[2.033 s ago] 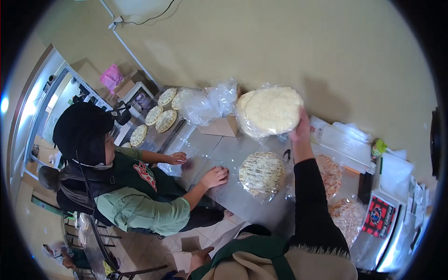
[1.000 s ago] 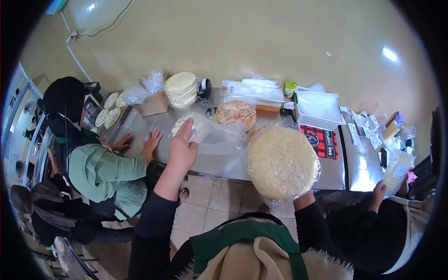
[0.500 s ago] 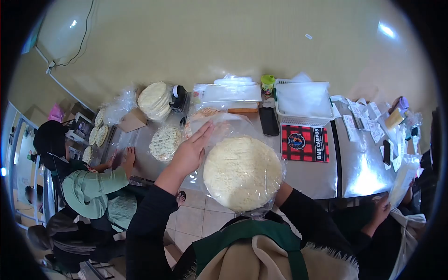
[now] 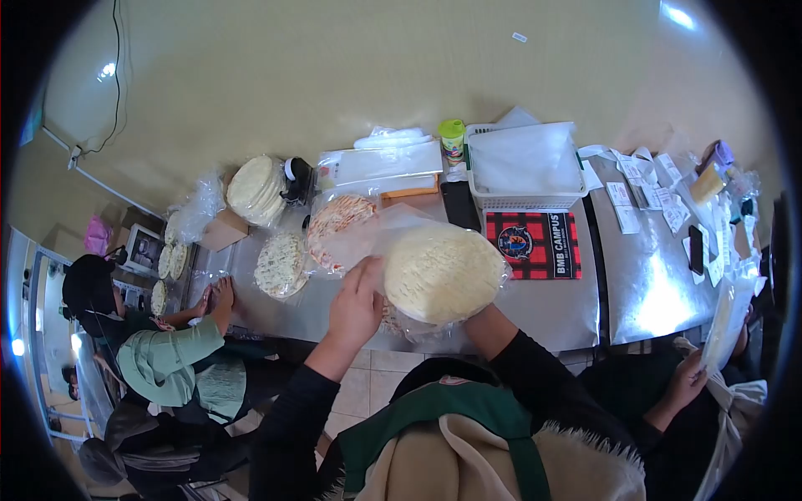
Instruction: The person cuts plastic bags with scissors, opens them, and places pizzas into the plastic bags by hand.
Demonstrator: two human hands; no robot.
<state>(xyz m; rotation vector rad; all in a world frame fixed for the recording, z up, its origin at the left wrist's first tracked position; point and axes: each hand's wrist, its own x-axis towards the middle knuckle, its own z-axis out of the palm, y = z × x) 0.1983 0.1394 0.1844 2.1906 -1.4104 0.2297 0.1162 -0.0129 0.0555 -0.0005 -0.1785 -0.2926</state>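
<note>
A pale round flatbread in a clear plastic bag (image 4: pixel 443 274) is held up over the front edge of the steel table (image 4: pixel 543 313). My right hand (image 4: pixel 487 327) supports it from below, its fingers hidden behind the bread. My left hand (image 4: pixel 357 305) is at the left side of the bag, fingers together against the plastic. Behind my left hand lies a bagged pizza with reddish topping (image 4: pixel 338 230). Further left is a bagged pizza with white topping (image 4: pixel 281 265).
A bagged stack of flatbreads (image 4: pixel 256 192), a white basket (image 4: pixel 526 199), a green-lidded container (image 4: pixel 452 138) and a red checked card (image 4: pixel 535 250) stand or lie on the table. Co-workers are at left (image 4: pixel 171 359) and right (image 4: pixel 685 377). Papers (image 4: pixel 643 188) lie at right.
The bagged flatbread has come from beside the stack at the back to the front, between my hands. My left hand has come to its bag. The view has swung right.
</note>
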